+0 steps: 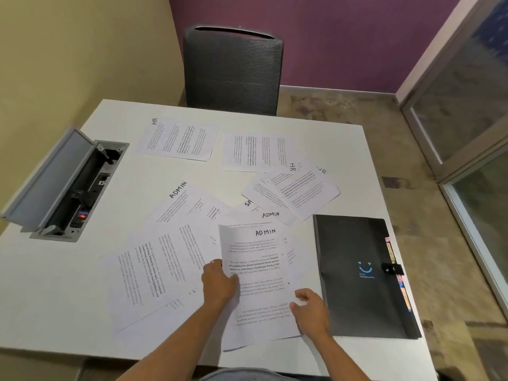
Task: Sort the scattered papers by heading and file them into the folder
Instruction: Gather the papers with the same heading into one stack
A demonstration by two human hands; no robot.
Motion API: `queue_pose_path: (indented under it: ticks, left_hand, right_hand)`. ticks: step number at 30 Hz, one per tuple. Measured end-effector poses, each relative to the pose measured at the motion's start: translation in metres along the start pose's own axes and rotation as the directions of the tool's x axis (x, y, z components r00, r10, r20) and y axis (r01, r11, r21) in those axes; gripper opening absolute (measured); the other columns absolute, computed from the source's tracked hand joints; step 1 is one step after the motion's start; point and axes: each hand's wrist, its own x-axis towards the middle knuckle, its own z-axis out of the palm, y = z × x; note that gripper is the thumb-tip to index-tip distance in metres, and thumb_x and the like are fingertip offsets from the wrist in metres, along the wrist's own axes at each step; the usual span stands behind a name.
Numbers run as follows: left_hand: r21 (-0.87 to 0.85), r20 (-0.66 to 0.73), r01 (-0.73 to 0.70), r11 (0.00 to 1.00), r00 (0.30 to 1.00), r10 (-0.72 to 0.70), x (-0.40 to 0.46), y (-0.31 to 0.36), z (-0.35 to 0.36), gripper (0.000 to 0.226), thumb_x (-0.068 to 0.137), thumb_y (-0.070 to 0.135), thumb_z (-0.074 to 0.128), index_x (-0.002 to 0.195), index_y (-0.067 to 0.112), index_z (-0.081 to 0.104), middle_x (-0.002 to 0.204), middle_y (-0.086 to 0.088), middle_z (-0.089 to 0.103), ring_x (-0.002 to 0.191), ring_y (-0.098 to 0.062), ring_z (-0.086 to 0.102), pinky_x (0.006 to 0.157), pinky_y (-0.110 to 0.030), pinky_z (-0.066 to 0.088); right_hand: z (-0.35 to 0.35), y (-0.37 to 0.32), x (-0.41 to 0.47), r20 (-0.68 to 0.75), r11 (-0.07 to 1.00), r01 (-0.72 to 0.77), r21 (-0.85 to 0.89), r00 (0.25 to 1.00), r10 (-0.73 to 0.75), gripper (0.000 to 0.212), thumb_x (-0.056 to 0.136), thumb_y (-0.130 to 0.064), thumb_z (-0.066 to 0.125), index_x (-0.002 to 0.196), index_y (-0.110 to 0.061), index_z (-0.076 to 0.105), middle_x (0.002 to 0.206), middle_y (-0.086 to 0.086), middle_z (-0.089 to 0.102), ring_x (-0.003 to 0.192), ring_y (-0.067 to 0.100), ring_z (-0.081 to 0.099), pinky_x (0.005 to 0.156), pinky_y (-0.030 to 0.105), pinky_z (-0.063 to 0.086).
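From the head camera, both hands hold one ADMIN sheet (254, 270) near the table's (68, 298) front edge: the left hand (220, 281) pinches its left edge, and the right hand (310, 306) seems curled round its lower right edge, though the fingers are partly hidden. Other papers (178, 138) lie scattered beyond, some overlapping. The black folder (357, 270) lies closed just right. Paper is light, limp and slides easily, so it is best taken at opposite edges.
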Motion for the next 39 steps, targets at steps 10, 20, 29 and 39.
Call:
queue_pose_path:
  ticks: [10, 20, 29, 39]
  left_hand:
    - [0.121, -0.094, 0.073, 0.990, 0.994, -0.062, -0.012, 0.011, 0.021, 0.053, 0.082, 0.011, 0.069, 0.129, 0.007, 0.046, 0.137, -0.017, 0.036, 0.122, -0.033, 0.043, 0.100, -0.045, 0.046]
    - [-0.218, -0.030, 0.053, 0.974, 0.998, -0.061, -0.008, 0.010, 0.007, 0.023, 0.082, -0.001, 0.067, 0.096, 0.015, 0.061, 0.094, -0.001, 0.064, 0.086, -0.021, 0.065, 0.063, -0.021, 0.050]
    - [-0.301, -0.043, -0.143, 0.943, 0.990, 0.137, -0.034, 0.034, -0.027, 0.010, 0.091, 0.008, 0.064, 0.096, 0.017, 0.063, 0.090, 0.007, 0.067, 0.079, -0.005, 0.064, 0.056, -0.007, 0.047]
    - [-0.344, 0.219, -0.417, 0.841, 0.835, 0.504, -0.046, 0.026, -0.075, 0.033, 0.087, 0.025, 0.072, 0.114, 0.037, 0.056, 0.097, 0.019, 0.067, 0.091, -0.010, 0.063, 0.077, -0.017, 0.050]
  right_hand:
    - [0.010, -0.007, 0.003, 0.057, 0.936, 0.120, -0.331, 0.993, -0.107, 0.043, 0.093, -0.022, 0.064, 0.132, -0.021, 0.049, 0.131, -0.002, 0.051, 0.117, 0.015, 0.053, 0.097, 0.028, 0.049]
    - [0.005, -0.016, -0.002, 0.115, 0.891, 0.143, -0.431, 0.988, -0.103, 0.051, 0.094, -0.022, 0.061, 0.141, -0.019, 0.042, 0.139, -0.001, 0.048, 0.124, 0.017, 0.051, 0.103, 0.028, 0.045]
    - [-0.002, -0.024, -0.003, 0.061, 0.948, 0.058, -0.314, 0.997, -0.041, 0.044, 0.094, -0.038, 0.060, 0.133, -0.021, 0.049, 0.137, 0.000, 0.057, 0.118, 0.021, 0.058, 0.096, 0.033, 0.051]
    - [-0.001, -0.037, -0.007, 0.192, 0.873, -0.025, 0.488, 0.978, -0.079, 0.062, 0.078, -0.025, 0.082, 0.131, -0.021, 0.050, 0.127, 0.001, 0.063, 0.119, 0.019, 0.058, 0.086, 0.024, 0.051]
